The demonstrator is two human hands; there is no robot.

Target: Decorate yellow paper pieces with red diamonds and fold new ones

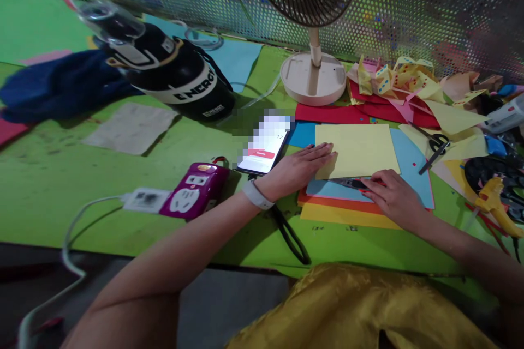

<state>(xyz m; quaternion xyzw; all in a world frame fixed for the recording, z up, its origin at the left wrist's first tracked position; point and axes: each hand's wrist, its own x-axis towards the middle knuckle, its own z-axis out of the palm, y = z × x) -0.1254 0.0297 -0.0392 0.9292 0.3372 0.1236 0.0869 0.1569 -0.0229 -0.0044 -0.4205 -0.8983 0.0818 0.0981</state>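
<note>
A pale yellow sheet of paper (pixel 358 147) lies on top of a stack with light blue paper (pixel 413 174), orange and yellow sheets. My left hand (pixel 297 170) rests on the yellow sheet's left side, its fingers stretched out flat. Along the sheet's near edge, my right hand (pixel 393 199) is closed on a slim dark tool (pixel 347 182) that looks like a utility knife. The tool points left, and its handle is partly hidden by the fingers. Just left of my left hand lies a lit phone (pixel 264 144), its screen partly blurred.
Scissors (pixel 436 150) and a yellow glue gun (pixel 495 204) lie at the right. Behind are a fan (pixel 313 79) and folded paper pieces (pixel 401 79). A black bottle (pixel 176 73) and purple power strip (pixel 196 190) stand left; a black strap (pixel 292 234) lies near my left wrist.
</note>
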